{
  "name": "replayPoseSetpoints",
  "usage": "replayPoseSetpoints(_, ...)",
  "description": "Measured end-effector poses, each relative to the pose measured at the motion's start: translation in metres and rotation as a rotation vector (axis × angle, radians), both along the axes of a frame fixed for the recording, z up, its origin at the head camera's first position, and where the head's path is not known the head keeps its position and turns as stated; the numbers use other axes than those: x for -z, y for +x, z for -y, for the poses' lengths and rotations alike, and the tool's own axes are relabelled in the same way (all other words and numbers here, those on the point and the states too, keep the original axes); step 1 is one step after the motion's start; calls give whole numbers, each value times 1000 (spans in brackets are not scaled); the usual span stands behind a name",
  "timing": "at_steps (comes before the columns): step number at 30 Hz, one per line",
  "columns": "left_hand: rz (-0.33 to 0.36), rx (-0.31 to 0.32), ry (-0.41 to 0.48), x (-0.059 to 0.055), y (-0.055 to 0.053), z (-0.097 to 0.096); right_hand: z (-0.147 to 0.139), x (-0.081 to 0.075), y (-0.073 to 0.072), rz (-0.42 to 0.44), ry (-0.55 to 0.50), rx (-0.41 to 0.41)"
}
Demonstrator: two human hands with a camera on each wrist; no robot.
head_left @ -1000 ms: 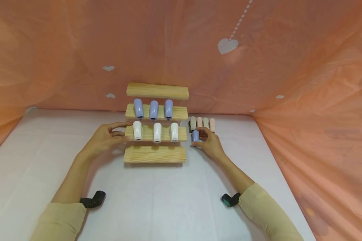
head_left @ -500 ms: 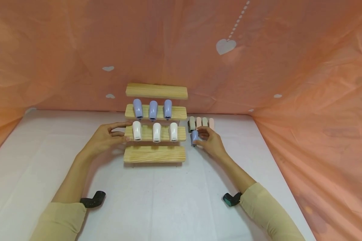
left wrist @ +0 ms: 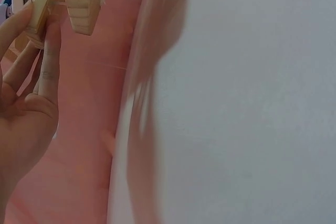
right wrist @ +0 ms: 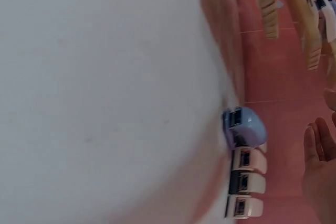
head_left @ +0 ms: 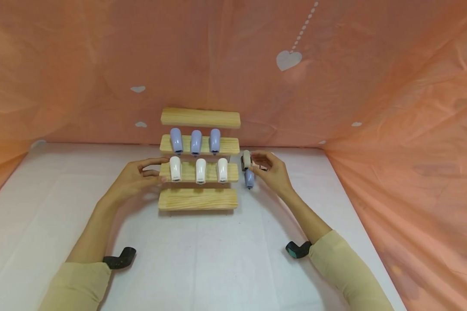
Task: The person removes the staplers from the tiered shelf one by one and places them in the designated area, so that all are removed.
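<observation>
My left hand pinches the left end of a wooden tiered rack, the board between its thumb and fingers; the left wrist view shows this hold on the board. White small staplers lie on the board it holds, purple-blue ones on the board above. My right hand is over a row of staplers on the table, its fingers beside a grey-green stapler. A loose blue stapler lies just in front. In the right wrist view the hand's straight fingers hold nothing visible.
Pink and pale green staplers stand side by side by the blue one, mostly covered by my right hand in the head view. A white cloth covers the table, and an orange curtain hangs behind the rack.
My right hand has let go of the blue stapler and moved back over the row behind it. The blue stapler stays beside the rack. My left hand keeps its hold.
</observation>
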State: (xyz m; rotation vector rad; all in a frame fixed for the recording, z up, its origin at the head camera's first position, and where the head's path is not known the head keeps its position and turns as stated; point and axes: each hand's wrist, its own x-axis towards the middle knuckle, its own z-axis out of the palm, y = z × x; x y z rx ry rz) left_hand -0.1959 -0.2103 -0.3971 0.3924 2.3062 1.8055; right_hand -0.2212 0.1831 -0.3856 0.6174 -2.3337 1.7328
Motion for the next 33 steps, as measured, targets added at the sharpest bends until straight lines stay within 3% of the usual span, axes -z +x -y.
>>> replayPoseSetpoints(10,-42,-3,-35,2,2,1,16,-17,-18,-102,-76,-85)
replayPoseSetpoints(16,-45,3,-38,1,1,-1,30,-43,-9,-136,-49,-86)
replayPoseSetpoints(24,-68,-7,-3,3,1,0,47,-70,-6,-143,38,-186)
replayPoseSetpoints(29,-54,-14,-32,2,0,-1,55,-76,-9,-93,100,-215)
replayPoseSetpoints(33,-49,-15,-63,0,0,-1,59,-67,-22,-56,103,-237)
